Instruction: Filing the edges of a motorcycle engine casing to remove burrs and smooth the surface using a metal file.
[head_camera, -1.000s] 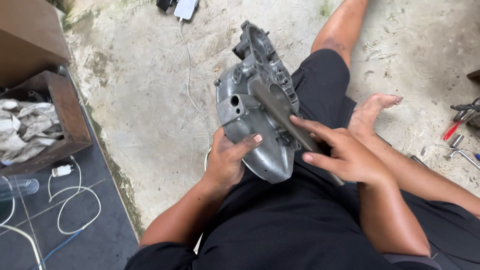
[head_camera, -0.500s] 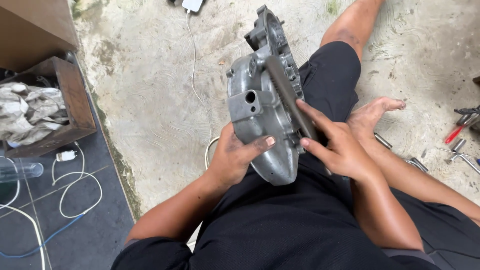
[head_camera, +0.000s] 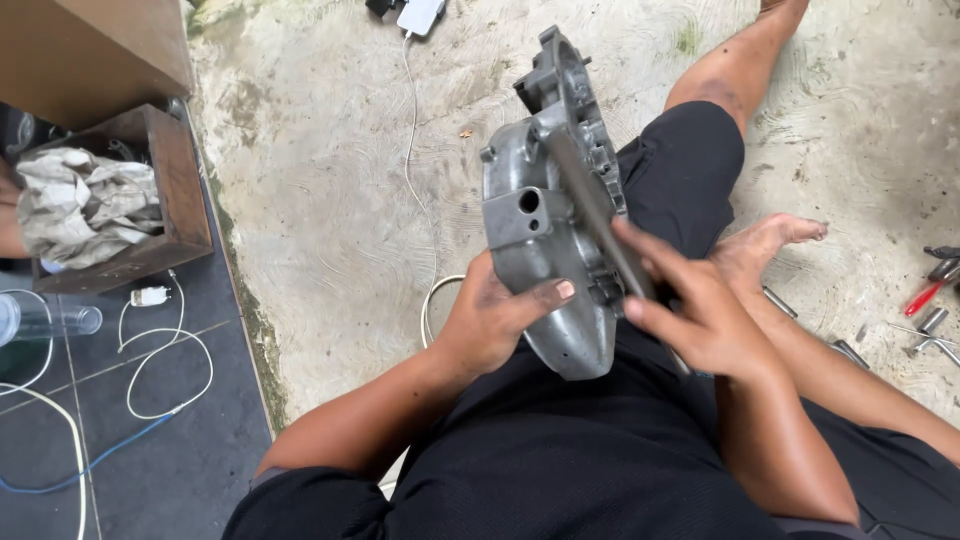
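— Wooden crate (head_camera: 185, 190) at far left holds crumpled grey rags (head_camera: 85, 200); white cables (head_camera: 160, 350) loop over the dark tiles below it; what sits centre?

— Grey metal engine casing (head_camera: 530, 230), propped on the lap, long axis running up and away; left hand (head_camera: 490, 320) grasps its lower left edge, thumb across the face.

— And the right?

— Right hand (head_camera: 700, 320) lies just right of it, fingers closed on a dark flat file (head_camera: 590, 205) laid along the casing; loose tools (head_camera: 935, 285) lie far right on the concrete; no labels legible.
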